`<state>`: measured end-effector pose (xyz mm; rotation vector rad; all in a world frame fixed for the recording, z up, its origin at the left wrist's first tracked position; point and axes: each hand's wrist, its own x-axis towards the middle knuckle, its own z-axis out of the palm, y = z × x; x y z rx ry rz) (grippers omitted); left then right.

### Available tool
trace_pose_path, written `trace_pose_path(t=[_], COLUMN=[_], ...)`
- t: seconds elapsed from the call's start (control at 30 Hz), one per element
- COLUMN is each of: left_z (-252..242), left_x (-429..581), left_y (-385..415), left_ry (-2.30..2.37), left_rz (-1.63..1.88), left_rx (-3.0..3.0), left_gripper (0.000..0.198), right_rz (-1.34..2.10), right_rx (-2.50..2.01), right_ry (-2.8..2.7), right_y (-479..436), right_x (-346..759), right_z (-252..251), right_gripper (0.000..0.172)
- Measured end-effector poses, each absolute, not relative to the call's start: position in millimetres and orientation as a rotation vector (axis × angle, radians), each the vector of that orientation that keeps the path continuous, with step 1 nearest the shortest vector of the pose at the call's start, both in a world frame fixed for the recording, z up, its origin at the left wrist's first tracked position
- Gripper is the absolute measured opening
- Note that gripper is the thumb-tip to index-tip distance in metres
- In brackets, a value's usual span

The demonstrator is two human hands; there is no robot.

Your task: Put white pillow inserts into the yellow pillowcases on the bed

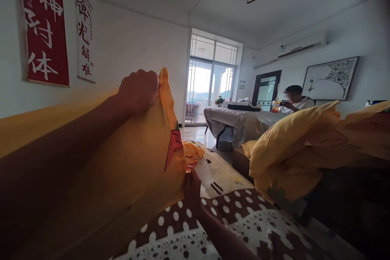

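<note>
A yellow printed fabric cover (131, 150) with a red carrot-like figure stretches across the left side of the view. High on its edge, my left hand (140, 89) is closed in a fist around the cloth, holding it raised. Lower down, my right hand (191, 185) pinches the same edge, its fingers partly hidden by the fabric. Behind the right hand lies a crumpled piece of yellow cloth (194, 151). Beneath both hands spreads a brown and cream patterned blanket (183, 227) with white spots.
Plump yellow pillows (286, 142) are heaped on the right. Farther back stands a table (213, 113) under a plastic sheet, with a bottle (276, 105) and a dark tray (243, 108). A person (294, 99) sits behind it. Glass doors (211, 85) are at the back.
</note>
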<state>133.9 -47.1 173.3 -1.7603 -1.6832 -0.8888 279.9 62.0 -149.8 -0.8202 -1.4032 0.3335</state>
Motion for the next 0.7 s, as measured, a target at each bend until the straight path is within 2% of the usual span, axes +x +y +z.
trace_pose_path(t=[0.07,0.17,0.43,0.57,0.7], left_z=[176.9,182.7,184.9,187.9,188.4], left_x=[134.8,124.2,93.9,89.1,94.3], left_y=[-46.0,-40.9,-38.9,-48.9,-55.8], left_ry=[-1.689,-1.676,-1.618,-1.769,-1.701], left_rz=[-0.890,-1.102,-1.264,-1.245,-1.125], left_rx=[-1.687,-1.583,-1.464,-1.391,-1.473], left_gripper=[0.039,0.050,0.051,0.062,0.069], right_rz=[0.315,0.186,0.036,-0.016,0.030], right_rx=[-0.832,-0.850,-0.756,-0.783,-0.803], right_ry=[-1.319,-1.397,-1.717,-1.675,-1.503], right_y=[59.3,70.4,119.9,121.9,94.8], right_x=[274.5,273.3,292.1,308.6,304.9], right_z=[-145.4,-148.7,-165.2,-165.2,-132.7], right_gripper=[0.030,0.031,0.030,0.035,0.029])
